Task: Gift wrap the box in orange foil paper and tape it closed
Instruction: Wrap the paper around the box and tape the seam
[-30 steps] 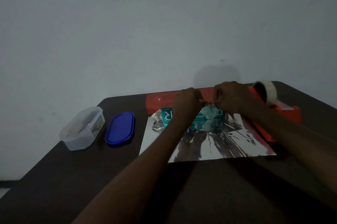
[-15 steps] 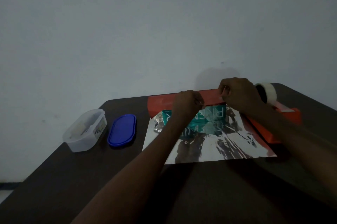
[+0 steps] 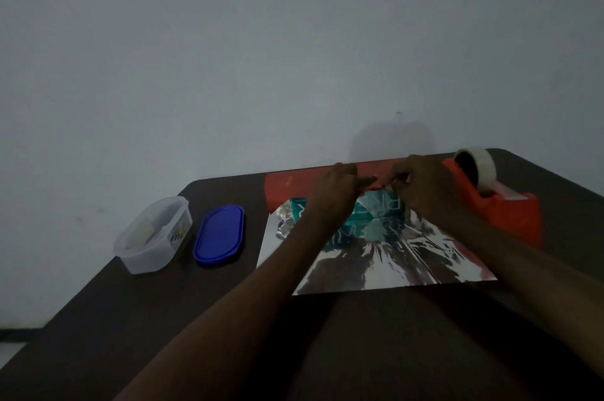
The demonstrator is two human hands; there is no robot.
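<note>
Head view: teal box [image 3: 376,209] sits on the foil paper [image 3: 392,257], silver side up, toward the table's [image 3: 228,319] far edge. Both hands have closed in together — left hand [image 3: 336,194] and right hand [image 3: 421,188] now pinch the orange far flap over the box. Folding under way; tape dispenser [image 3: 496,204] untouched.

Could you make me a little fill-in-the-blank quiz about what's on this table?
1. The loose lid beside the clear tub is ____ in colour.
2. The tape roll sits on an orange ____.
3. The teal box rests on the foil's ____ side.
4. Both hands work at the foil's ____ edge.

Missing: blue; dispenser; silver; far
</note>
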